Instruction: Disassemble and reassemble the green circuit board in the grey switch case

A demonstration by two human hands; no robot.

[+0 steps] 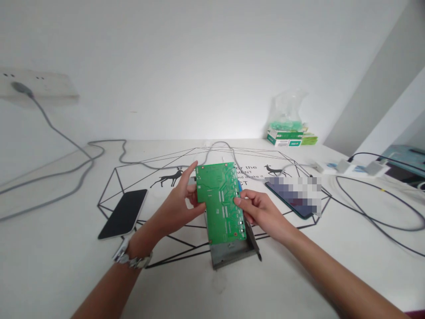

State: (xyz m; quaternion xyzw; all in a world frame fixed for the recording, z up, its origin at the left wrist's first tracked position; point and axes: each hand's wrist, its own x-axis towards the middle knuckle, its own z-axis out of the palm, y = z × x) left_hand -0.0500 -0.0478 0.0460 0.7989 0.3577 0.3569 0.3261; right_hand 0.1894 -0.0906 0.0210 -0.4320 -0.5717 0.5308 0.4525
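A green circuit board [217, 199] is held up between both hands, tilted, over an open grey metal case [232, 257] on the table. My left hand [181, 204] grips the board's left edge, its thumb near the lower left notch. My right hand [257, 208] pinches the right edge, thumb on the board's face and fingers behind it. A dark, thin strip [255, 243] slants along the right side of the case. The board hides most of the case's far part.
A black-screened phone [124, 214] lies left on the white table [179, 292], another phone [292, 199] right. Grey cable [122, 153] runs across the back. Boxes [284, 137] with a plastic bag stand at the back right, a power strip [352, 168] at the right.
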